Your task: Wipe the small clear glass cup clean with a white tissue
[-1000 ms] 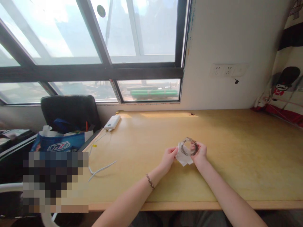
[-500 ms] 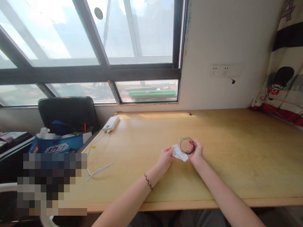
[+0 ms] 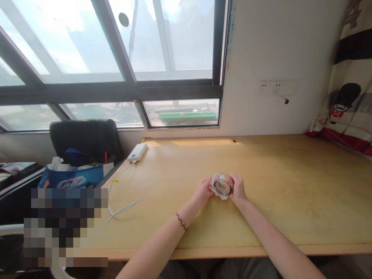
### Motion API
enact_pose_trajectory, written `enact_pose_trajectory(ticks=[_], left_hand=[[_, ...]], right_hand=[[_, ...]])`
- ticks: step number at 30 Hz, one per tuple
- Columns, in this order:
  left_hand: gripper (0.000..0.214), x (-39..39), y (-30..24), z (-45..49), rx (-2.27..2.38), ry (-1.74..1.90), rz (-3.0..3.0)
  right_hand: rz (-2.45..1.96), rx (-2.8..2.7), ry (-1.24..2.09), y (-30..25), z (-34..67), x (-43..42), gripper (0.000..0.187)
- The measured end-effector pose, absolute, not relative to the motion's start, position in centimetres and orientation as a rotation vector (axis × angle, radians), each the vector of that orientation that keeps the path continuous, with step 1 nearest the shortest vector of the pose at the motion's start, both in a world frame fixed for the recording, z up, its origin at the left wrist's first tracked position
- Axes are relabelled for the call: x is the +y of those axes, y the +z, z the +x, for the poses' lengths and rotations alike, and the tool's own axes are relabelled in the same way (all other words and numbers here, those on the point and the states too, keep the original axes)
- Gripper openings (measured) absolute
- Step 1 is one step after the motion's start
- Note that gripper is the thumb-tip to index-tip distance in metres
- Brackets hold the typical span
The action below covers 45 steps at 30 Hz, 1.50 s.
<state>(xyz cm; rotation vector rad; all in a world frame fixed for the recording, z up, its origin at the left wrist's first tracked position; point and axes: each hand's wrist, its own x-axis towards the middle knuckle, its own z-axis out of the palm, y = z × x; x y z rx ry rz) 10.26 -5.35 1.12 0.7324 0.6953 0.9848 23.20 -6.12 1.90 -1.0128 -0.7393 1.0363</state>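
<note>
Both my hands meet over the middle of the wooden desk (image 3: pixel 276 186). My right hand (image 3: pixel 237 187) is closed round a small clear glass (image 3: pixel 223 186), tipped so its round mouth faces me. My left hand (image 3: pixel 201 191) pinches a white tissue (image 3: pixel 215 184) that is pressed against the glass's left side and underside. A braided bracelet circles my left wrist.
A white power bank (image 3: pixel 137 152) with a white cable (image 3: pixel 123 209) lies at the desk's far left corner. Left of the desk stands a black chair (image 3: pixel 85 140) holding a blue bag (image 3: pixel 74 180). Wall sockets (image 3: pixel 274 88) and a printed curtain (image 3: pixel 345 104) are at the right.
The glass has turned in my right hand and sunk a little lower. The tissue, earlier hanging below it, is now bunched against the glass by my left hand.
</note>
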Motion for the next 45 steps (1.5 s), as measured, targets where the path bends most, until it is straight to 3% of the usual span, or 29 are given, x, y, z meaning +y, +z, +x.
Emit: enact_pose_trajectory(ticks=[6, 12, 14, 23, 32, 38, 45], left_hand=[[0.046, -5.9, 1.6, 10.4, 0.594, 0.733, 0.659], [0.04, -5.6, 1.9, 10.0, 0.505, 0.935, 0.618], [0.036, -5.6, 2.1, 9.9, 0.518, 1.014, 0.648], [0.031, -4.8, 1.1, 9.6, 0.582, 1.189, 0.687], [0.035, -4.6, 0.7, 9.6, 0.701, 1.159, 0.959], [0.027, -4.3, -0.5, 9.1, 0.774, 1.135, 1.042], [0.032, -3.7, -0.3, 8.7, 0.747, 1.198, 0.966]], right_hand=[[-1.16, -1.499, 0.448, 2.9, 23.6, -7.6, 0.034], [-0.999, -1.921, 0.28, 3.8, 23.8, -7.1, 0.012], [-1.035, -1.94, 0.223, 3.9, 23.8, -7.0, 0.008], [-1.198, -2.071, 0.194, 3.6, 23.5, -7.1, 0.029], [-1.565, -1.923, -0.051, 1.7, 24.3, -5.9, 0.013], [-1.943, -1.725, -0.246, 0.7, 30.1, -1.9, 0.012], [-2.238, -1.607, -0.227, 0.5, 39.9, 2.0, 0.014]])
